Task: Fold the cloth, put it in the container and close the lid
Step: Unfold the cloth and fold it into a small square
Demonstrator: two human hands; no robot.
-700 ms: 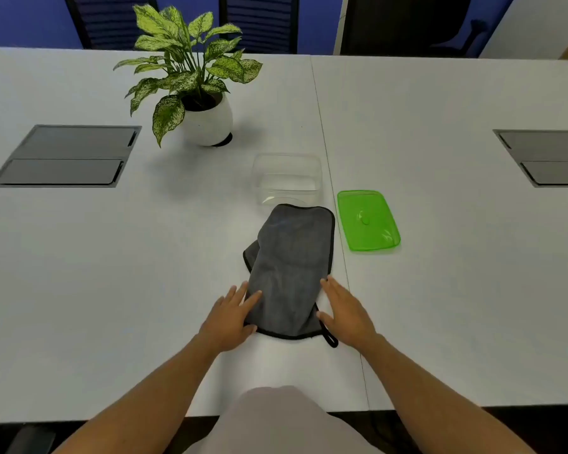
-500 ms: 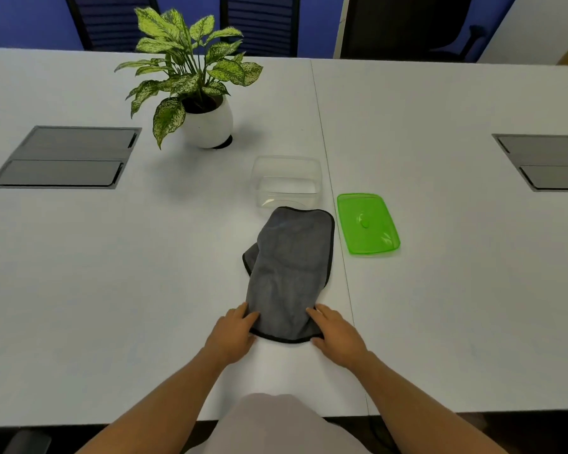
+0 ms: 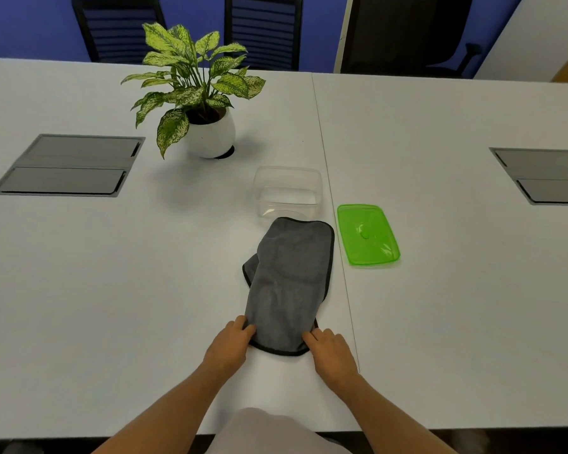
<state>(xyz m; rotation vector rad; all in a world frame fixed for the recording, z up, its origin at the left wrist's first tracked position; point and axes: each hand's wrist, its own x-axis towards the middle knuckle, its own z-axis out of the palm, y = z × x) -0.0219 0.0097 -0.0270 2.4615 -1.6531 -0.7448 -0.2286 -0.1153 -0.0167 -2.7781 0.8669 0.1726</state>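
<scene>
A grey cloth (image 3: 289,283) with dark trim lies folded lengthwise on the white table (image 3: 112,290), running away from me. My left hand (image 3: 230,344) grips its near left corner and my right hand (image 3: 332,350) grips its near right corner. Just beyond the cloth's far end stands the clear plastic container (image 3: 287,191), open. The green lid (image 3: 368,234) lies flat to the right of the cloth's far end.
A potted plant (image 3: 204,103) in a white pot stands behind and left of the container. Grey cable hatches are set in the table at the left (image 3: 69,165) and right (image 3: 545,175). Dark chairs (image 3: 263,27) line the far side.
Both hands have slid back along the cloth's sides to its near corners and closed on them. The cloth's small hanging loop at the near right is no longer visible.
</scene>
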